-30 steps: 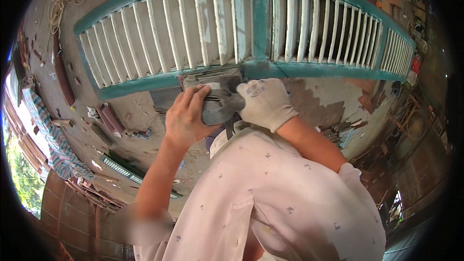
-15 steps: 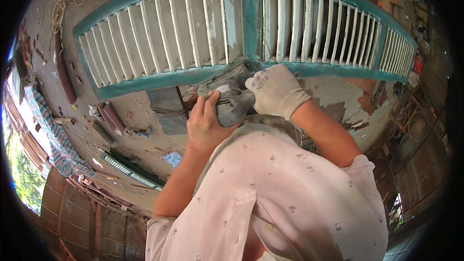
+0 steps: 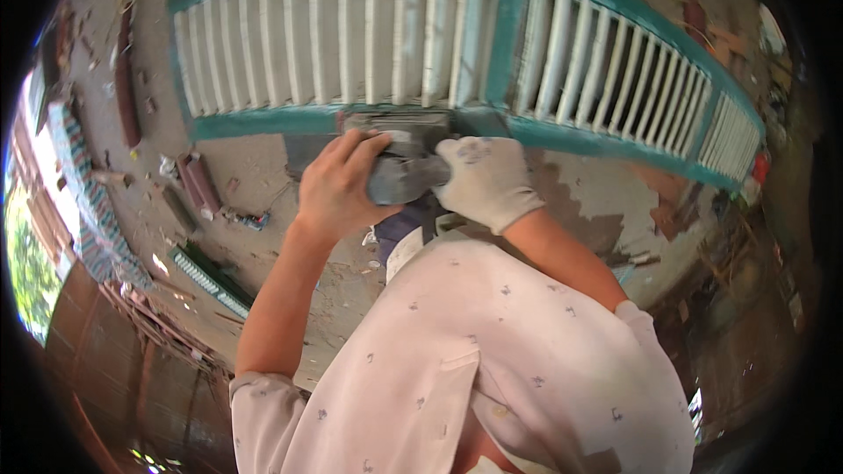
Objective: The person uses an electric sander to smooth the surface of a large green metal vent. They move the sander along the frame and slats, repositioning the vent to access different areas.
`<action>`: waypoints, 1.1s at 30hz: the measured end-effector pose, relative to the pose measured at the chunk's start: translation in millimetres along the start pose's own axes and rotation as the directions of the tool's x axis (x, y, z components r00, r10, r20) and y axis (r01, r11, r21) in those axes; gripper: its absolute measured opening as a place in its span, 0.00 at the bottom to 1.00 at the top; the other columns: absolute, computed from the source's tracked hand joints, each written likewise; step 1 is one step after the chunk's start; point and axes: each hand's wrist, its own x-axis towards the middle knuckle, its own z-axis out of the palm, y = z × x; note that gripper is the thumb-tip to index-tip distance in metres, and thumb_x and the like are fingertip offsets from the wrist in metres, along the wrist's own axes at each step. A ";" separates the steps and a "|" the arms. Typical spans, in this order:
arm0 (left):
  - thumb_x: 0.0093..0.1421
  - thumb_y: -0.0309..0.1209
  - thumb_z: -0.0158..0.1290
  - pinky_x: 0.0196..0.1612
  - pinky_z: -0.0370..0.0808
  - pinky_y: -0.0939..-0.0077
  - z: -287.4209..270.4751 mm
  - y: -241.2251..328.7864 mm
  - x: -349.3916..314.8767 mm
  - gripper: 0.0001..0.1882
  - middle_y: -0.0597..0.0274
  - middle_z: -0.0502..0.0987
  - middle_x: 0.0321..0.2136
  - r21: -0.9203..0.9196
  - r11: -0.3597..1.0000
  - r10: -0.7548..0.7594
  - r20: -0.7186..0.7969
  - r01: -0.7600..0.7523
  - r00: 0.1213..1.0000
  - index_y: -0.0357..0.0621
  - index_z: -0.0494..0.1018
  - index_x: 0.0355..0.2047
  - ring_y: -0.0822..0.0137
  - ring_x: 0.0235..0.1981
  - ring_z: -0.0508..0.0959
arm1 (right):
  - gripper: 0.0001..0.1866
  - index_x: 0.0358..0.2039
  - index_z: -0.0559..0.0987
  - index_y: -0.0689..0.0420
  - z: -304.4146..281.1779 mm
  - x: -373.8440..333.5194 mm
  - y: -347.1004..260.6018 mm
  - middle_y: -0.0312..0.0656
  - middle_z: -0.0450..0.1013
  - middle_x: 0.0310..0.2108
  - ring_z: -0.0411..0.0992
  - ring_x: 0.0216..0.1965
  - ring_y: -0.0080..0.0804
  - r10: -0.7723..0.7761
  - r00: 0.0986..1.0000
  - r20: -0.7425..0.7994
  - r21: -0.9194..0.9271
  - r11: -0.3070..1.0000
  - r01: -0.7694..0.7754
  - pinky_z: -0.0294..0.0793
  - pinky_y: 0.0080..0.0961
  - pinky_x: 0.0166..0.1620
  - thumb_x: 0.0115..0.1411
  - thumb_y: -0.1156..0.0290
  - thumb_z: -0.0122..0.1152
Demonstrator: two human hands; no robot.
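Both hands closed on a grey sander [image 3: 399, 158]: bare left hand [image 3: 338, 184] over its body, gloved right hand [image 3: 483, 180] gripping its right end. Pressed against the lower teal rail of a slatted shutter [image 3: 263, 121] lying on the floor [image 3: 255, 175].

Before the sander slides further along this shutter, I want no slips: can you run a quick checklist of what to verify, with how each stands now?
1. Left hand on the sander: ok, bare, wrapped over the grey body.
2. Right hand on the sander: ok, in a white glove, gripping its right side.
3. Sander on the work: ok, its front sits on the teal lower rail of the shutter.
4. Slats ahead: ok, whitish, nothing lying on them.
5. Cord path: cannot tell, hidden below the hands.
6. Floor nearby: not ok, littered with paint chips and scraps.
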 end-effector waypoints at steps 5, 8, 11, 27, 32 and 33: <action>0.37 0.40 0.81 0.54 0.83 0.57 17.4 31.5 13.4 0.48 0.58 0.77 0.52 -0.081 0.997 -0.001 0.167 0.015 0.986 0.44 0.76 0.61 0.52 0.54 0.81 | 0.16 0.37 0.89 0.48 -20.1 -20.7 19.9 0.44 0.86 0.37 0.86 0.41 0.48 0.144 0.987 0.066 -0.130 0.982 -0.135 0.82 0.46 0.43 0.54 0.51 0.73; 0.40 0.40 0.80 0.55 0.83 0.57 24.8 38.4 22.9 0.45 0.58 0.76 0.49 -0.137 0.990 0.006 0.202 0.022 0.979 0.45 0.77 0.60 0.51 0.53 0.81 | 0.15 0.34 0.90 0.47 -23.7 -24.5 23.7 0.44 0.86 0.34 0.85 0.40 0.48 0.157 0.987 0.028 -0.141 0.978 -0.152 0.82 0.44 0.43 0.54 0.50 0.74; 0.42 0.39 0.80 0.55 0.82 0.57 13.3 21.1 13.3 0.42 0.59 0.76 0.48 -0.140 0.989 -0.014 0.195 0.042 0.981 0.46 0.78 0.59 0.53 0.52 0.81 | 0.18 0.38 0.90 0.48 -20.7 -12.8 3.8 0.45 0.87 0.37 0.85 0.41 0.49 0.175 0.982 0.073 -0.161 0.974 -0.162 0.82 0.43 0.44 0.53 0.51 0.76; 0.40 0.38 0.80 0.65 0.80 0.57 -172.3 -204.2 -88.5 0.45 0.60 0.80 0.56 0.206 0.931 -0.323 0.085 0.300 0.943 0.54 0.77 0.62 0.51 0.59 0.82 | 0.23 0.50 0.82 0.51 58.7 144.3 -244.2 0.51 0.86 0.41 0.86 0.44 0.53 -0.209 0.978 0.008 0.111 0.972 0.207 0.84 0.47 0.46 0.61 0.52 0.73; 0.41 0.41 0.80 0.67 0.80 0.58 -215.7 -242.6 -100.5 0.46 0.57 0.81 0.61 0.306 0.866 -0.453 0.143 0.395 0.880 0.54 0.77 0.63 0.51 0.59 0.83 | 0.19 0.50 0.79 0.52 82.5 175.3 -289.9 0.50 0.85 0.41 0.87 0.42 0.50 -0.391 0.914 -0.111 0.050 0.916 0.398 0.85 0.47 0.44 0.65 0.56 0.69; 0.41 0.40 0.80 0.67 0.79 0.58 -214.5 -242.1 -100.1 0.46 0.56 0.82 0.60 0.283 0.883 -0.423 0.135 0.375 0.896 0.53 0.77 0.63 0.51 0.59 0.83 | 0.19 0.50 0.79 0.52 82.5 174.1 -286.4 0.49 0.85 0.41 0.87 0.42 0.50 -0.391 0.914 -0.108 0.029 0.918 0.396 0.85 0.47 0.43 0.65 0.55 0.69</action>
